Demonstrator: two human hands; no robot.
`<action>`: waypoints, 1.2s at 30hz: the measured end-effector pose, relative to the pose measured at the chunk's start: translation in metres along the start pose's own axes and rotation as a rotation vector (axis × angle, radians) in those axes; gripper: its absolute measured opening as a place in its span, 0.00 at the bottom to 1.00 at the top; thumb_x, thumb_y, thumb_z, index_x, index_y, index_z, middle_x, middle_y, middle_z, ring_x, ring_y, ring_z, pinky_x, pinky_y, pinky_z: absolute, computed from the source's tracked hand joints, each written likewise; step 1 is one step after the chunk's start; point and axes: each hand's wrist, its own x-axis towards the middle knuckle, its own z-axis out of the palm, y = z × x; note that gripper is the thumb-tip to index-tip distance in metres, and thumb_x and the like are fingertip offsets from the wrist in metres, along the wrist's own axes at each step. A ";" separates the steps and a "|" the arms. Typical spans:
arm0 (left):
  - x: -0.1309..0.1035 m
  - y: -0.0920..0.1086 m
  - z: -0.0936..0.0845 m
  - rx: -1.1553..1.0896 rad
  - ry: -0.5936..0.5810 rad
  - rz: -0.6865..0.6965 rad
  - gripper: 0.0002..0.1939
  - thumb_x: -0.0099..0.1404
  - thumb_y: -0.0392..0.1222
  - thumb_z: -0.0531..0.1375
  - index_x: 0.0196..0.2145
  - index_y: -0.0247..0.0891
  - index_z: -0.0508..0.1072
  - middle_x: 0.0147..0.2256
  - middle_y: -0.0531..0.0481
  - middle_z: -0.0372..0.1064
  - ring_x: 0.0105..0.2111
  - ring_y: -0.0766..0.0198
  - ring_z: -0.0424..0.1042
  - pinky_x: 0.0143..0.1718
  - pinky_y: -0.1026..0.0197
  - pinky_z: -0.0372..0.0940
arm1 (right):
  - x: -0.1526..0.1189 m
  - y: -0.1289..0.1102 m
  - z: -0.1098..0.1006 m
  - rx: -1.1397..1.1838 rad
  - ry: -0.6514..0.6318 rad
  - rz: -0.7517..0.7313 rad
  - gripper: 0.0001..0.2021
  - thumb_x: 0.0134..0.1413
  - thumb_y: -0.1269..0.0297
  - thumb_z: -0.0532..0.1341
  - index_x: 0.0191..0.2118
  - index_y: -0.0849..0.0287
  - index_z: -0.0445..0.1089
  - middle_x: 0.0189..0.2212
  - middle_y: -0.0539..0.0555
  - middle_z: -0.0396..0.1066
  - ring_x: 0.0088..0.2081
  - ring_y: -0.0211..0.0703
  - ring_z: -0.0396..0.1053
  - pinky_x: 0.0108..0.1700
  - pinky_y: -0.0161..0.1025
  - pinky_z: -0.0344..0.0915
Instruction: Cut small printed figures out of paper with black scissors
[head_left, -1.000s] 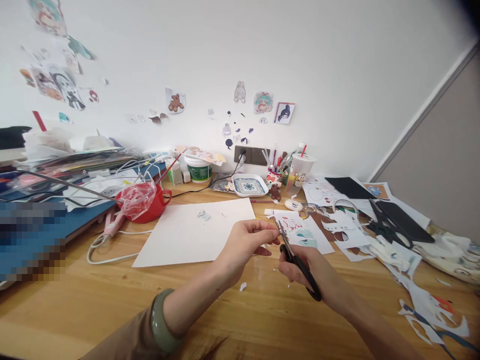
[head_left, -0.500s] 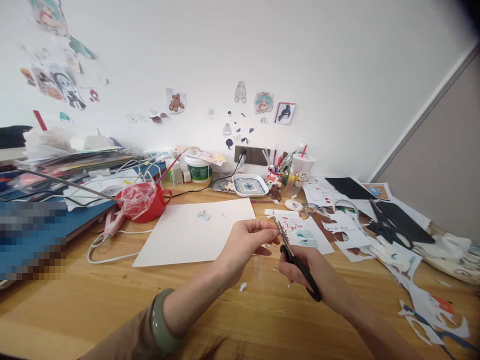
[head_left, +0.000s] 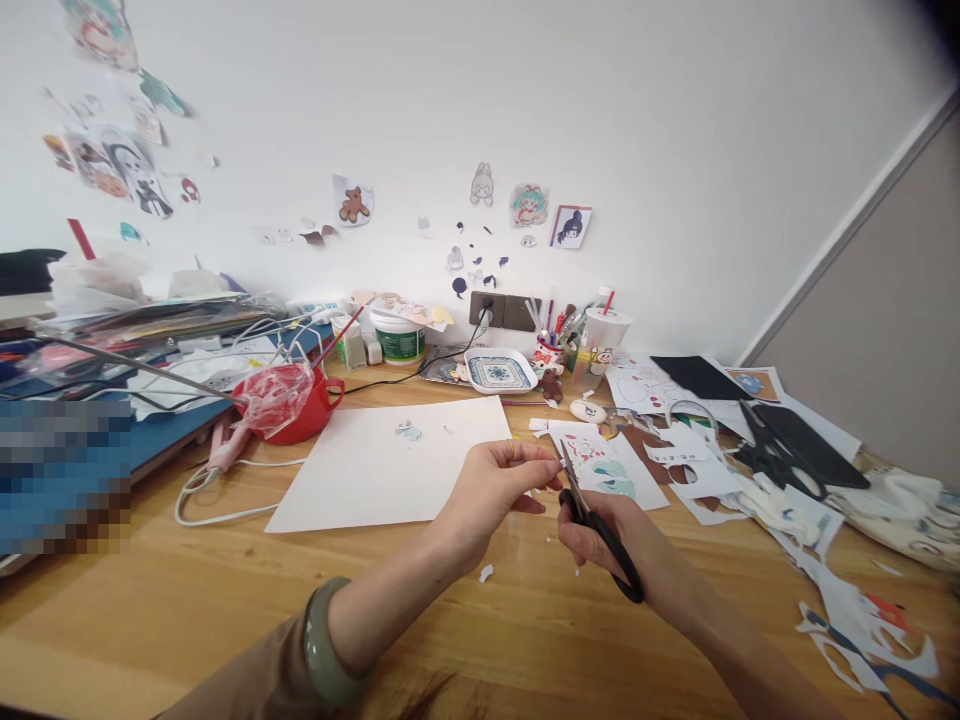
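My right hand (head_left: 609,535) is closed round the black handles of a pair of scissors (head_left: 606,540), whose blades point up and away. Next to the blades, my left hand (head_left: 501,490) pinches a tiny paper piece (head_left: 562,464) between thumb and fingertips. Most of that piece is hidden by the fingers. Behind my left hand lies a large white sheet (head_left: 352,480) with a small pale-blue cutout (head_left: 409,430) on it. Beyond the scissors is a printed paper (head_left: 630,465) with red and green drawings. A small white scrap (head_left: 486,573) lies on the wooden table (head_left: 450,640).
A red mug (head_left: 292,410) covered in plastic stands at the left beside a cluttered blue surface (head_left: 150,440). A patterned square dish (head_left: 500,370), a pen holder (head_left: 549,350) and a plastic cup (head_left: 596,345) line the wall. Larger black scissors (head_left: 780,460) and paper offcuts (head_left: 840,600) lie right.
The scissor blades have shifted slightly to the right at their tips and look closer together. Both hands stay almost in place.
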 end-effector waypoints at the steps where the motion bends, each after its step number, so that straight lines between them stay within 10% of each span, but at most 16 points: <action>1: 0.000 0.000 0.000 0.000 -0.001 -0.001 0.08 0.50 0.42 0.60 0.25 0.34 0.70 0.24 0.51 0.66 0.28 0.68 0.65 0.25 0.68 0.60 | 0.000 -0.001 0.000 0.004 0.000 0.000 0.15 0.51 0.52 0.54 0.25 0.59 0.56 0.20 0.46 0.54 0.24 0.35 0.51 0.25 0.33 0.49; 36: 0.001 0.001 -0.001 0.013 0.012 0.002 0.07 0.49 0.42 0.60 0.25 0.34 0.70 0.24 0.51 0.66 0.28 0.67 0.65 0.25 0.67 0.59 | 0.000 0.002 0.002 0.056 0.006 0.023 0.16 0.51 0.53 0.53 0.21 0.58 0.53 0.17 0.44 0.50 0.20 0.34 0.47 0.22 0.32 0.47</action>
